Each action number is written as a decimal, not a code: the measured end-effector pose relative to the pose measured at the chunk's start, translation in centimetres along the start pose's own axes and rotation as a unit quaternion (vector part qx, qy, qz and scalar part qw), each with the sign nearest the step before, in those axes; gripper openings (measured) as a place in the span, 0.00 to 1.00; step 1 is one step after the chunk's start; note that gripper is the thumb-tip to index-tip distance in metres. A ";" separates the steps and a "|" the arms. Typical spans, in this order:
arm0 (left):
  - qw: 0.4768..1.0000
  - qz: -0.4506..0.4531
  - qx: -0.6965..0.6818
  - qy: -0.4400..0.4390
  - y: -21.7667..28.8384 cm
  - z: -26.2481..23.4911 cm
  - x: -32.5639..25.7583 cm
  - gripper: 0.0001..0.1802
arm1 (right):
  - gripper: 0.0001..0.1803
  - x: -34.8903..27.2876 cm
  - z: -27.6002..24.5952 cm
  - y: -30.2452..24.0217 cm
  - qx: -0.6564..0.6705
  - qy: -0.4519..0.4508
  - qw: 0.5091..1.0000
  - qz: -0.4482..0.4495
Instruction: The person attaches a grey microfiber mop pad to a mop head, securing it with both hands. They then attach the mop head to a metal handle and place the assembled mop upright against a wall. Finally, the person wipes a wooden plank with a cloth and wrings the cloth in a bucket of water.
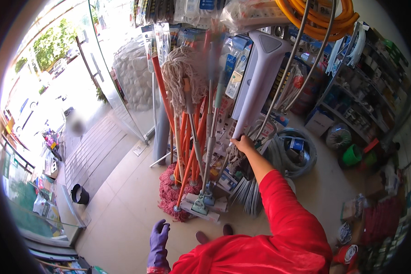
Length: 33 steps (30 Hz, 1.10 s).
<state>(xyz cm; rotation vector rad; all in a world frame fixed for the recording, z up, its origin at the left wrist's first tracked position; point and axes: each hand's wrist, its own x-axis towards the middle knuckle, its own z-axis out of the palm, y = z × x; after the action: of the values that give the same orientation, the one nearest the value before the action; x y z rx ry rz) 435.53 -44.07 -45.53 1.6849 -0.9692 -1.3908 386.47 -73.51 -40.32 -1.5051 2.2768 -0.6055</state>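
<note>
My right hand (243,144), bare, is closed round the narrow lower end of a long pale-lavender plastic tool (262,73). The tool stands tilted, with a broad triangular end at the top; I cannot tell its exact kind. My left hand (158,242) wears a purple rubber glove and hangs low, fingers loosely bent and apart, holding nothing. In front of me stands a cluster of mops: a cream string mop (180,75) with its head up, pink mop heads (176,192) on the floor with orange handles, and flat mops (201,204) on grey poles.
Coiled clear hose (299,150) lies right of the mops, and an orange hose (322,20) hangs above. Packed shelves (356,91) line the right. At left are a glass door (116,82), a step outside and a black bucket (80,194). Packaged goods hang behind the mops.
</note>
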 end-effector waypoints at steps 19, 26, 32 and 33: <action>0.998 -0.014 -0.010 0.063 -1.5 1.6 -5.0 0.18 | 0.37 -1.5 3.6 2.5 0.064 -0.038 0.995 0.059; 0.997 -0.031 -0.028 0.068 -1.8 2.3 -5.7 0.18 | 0.28 1.4 1.7 5.1 0.149 -0.046 0.988 -0.018; 0.997 -0.029 -0.037 0.066 -1.8 3.1 -5.0 0.18 | 0.29 -0.4 -0.1 2.7 0.074 -0.036 0.996 0.025; 0.997 -0.031 -0.039 0.062 -1.7 3.3 -4.8 0.18 | 0.29 -0.2 -0.4 2.8 0.065 -0.039 0.996 0.037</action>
<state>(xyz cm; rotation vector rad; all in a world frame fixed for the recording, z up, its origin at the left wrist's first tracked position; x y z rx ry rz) 431.83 -39.31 -45.45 1.7345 -0.7891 -1.3290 384.21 -72.31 -41.45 -1.3541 2.1790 -0.6486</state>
